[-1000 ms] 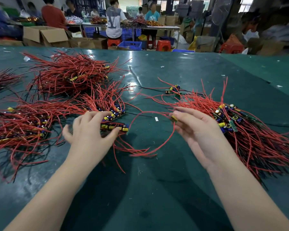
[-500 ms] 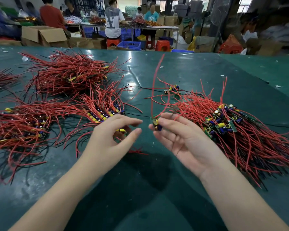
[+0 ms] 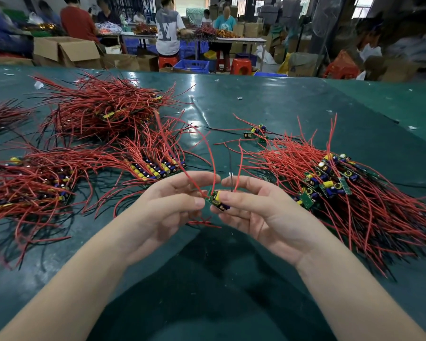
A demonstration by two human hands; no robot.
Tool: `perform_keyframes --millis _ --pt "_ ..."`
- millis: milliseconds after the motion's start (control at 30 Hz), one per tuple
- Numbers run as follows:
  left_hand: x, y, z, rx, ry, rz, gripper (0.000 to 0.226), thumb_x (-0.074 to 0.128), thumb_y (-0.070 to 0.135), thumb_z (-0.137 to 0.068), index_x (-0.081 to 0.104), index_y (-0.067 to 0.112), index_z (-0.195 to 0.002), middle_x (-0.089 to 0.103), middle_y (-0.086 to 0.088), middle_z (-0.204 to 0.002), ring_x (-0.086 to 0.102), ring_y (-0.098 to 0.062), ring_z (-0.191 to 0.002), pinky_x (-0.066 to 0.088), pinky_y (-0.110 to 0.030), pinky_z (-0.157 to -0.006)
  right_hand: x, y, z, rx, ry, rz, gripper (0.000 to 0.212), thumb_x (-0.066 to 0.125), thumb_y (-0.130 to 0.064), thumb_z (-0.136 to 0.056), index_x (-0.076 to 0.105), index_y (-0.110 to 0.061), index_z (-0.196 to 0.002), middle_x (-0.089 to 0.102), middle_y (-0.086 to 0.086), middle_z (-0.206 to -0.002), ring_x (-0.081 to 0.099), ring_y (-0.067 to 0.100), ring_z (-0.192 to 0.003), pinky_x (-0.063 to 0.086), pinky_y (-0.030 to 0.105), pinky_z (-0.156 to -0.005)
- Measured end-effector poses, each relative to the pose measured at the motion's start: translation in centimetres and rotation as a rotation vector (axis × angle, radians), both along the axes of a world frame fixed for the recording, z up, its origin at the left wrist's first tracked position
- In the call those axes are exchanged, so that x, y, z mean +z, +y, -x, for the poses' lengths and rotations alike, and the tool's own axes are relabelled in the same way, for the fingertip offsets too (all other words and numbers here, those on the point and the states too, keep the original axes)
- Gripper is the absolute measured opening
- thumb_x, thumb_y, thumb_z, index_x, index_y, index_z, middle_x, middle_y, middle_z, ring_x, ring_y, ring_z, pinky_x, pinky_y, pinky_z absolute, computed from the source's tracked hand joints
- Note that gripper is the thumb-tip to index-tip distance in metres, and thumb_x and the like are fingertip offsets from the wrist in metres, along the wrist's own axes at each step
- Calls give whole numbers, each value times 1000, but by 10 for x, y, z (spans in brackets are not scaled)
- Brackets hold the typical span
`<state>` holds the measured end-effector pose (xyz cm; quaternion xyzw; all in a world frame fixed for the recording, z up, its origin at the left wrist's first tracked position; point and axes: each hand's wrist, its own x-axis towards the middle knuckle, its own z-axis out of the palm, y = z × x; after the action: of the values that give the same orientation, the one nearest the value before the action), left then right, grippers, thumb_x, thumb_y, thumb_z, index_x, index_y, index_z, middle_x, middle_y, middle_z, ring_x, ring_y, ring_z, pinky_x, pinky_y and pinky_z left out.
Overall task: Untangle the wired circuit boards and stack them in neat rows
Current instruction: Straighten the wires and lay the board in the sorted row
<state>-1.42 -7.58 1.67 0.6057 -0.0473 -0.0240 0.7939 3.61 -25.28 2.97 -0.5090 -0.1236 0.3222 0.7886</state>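
Far out to the left of the left hand (image 3: 169, 212), a partly cut-off bundle of red wires (image 3: 4, 115) lies at the edge of the green table (image 3: 268, 104). Nearer, and still left of that hand, a heap of wired boards (image 3: 32, 185) spreads across the table, and beyond it sits a bigger tangled mound (image 3: 101, 109). Just past the left hand's fingertips a tidy row of boards (image 3: 155, 168) lies with its yellow and blue parts lined up and its red wires fanned away. The left hand is raised above the table, palm turned inward, fingers gently curled, and its fingertips pinch one end of a small circuit board (image 3: 217, 200). The right hand (image 3: 261, 212) faces it, fingers likewise curled, pinching the other end of the same board, so the board hangs between the two hands, clear of the table. Its red wires (image 3: 213, 158) arc upward and away from the hands. Beyond the right hand a single loose board (image 3: 256, 131) lies alone on the table. To the right of the right hand lies a large pile of boards (image 3: 330, 183), their wires trailing toward the near right. Across the room past the table, people (image 3: 169, 28) work at other benches.
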Motion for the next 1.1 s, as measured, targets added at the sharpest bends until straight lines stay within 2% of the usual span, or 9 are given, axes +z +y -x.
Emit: perform_keyframes --millis 100,233,333,500,600,733,933,1000,1100 --pt "1 -4 1 31 -42 21 33 66 -3 -64 74 16 -89 71 -7 -99 66 -15 -84 54 -23 -78 -1 0 0 -1 11 -7 37 74 -7 -60 61 -10 -94 73 11 -81 72 18 -68 57 23 -60" --pt "3 -7 1 61 -110 10 27 63 -3 -67 72 21 -75 70 3 -90 65 -6 -79 51 -16 -72 -1 0 0 -25 17 -10 35 76 -6 -58 62 -10 -90 73 11 -81 72 20 -70 57 23 -60" --pt "3 -8 -2 135 -159 -73 22 71 2 -62 72 24 -68 69 6 -82 62 -6 -75 49 -16 -70 -2 1 0 -64 10 -21 36 76 -6 -54 61 -10 -87 73 8 -78 72 20 -68 56 23 -59" --pt "-4 -9 -7 251 -188 -147 15 75 11 -63 71 24 -70 66 5 -74 58 -7 -70 46 -15 -68 -5 6 2 -174 -152 -1 23 77 -8 -55 66 -12 -75 72 7 -75 71 19 -68 57 24 -62" --pt "-7 -11 -6 240 -158 -37 14 69 7 -70 72 21 -74 65 2 -74 58 -7 -68 48 -14 -67 -8 8 4 -250 -289 41 18 80 -7 -60 68 -18 -66 72 3 -75 69 14 -70 57 25 -66" --pt "-13 -18 -7 288 -82 52 9 75 11 -71 75 18 -78 70 0 -80 62 -8 -77 52 -16 -69 -11 11 5 -355 -490 178 24 79 2 -71 62 -13 -73 73 -1 -78 67 9 -68 54 20 -70" --pt "-15 -18 -9 392 -136 -51 10 71 23 -78 79 25 -83 74 4 -91 65 -6 -88 51 -17 -74 -13 12 6 -429 -557 215 21 80 0 -72 64 -13 -72 74 -1 -79 68 6 -67 51 15 -66" --pt "-15 -18 -9 434 -147 -58 10 75 30 -76 79 26 -84 74 3 -89 65 -7 -85 51 -18 -73 -14 13 6 -436 -584 230 20 80 0 -72 64 -12 -73 74 0 -79 68 6 -67 51 16 -66" --pt "-15 -18 -10 486 -141 -58 20 67 33 -71 79 25 -85 74 1 -82 66 -8 -77 52 -17 -68 -16 15 8 -439 -631 263 21 80 -2 -72 64 -16 -71 74 -1 -79 67 8 -66 53 18 -67"
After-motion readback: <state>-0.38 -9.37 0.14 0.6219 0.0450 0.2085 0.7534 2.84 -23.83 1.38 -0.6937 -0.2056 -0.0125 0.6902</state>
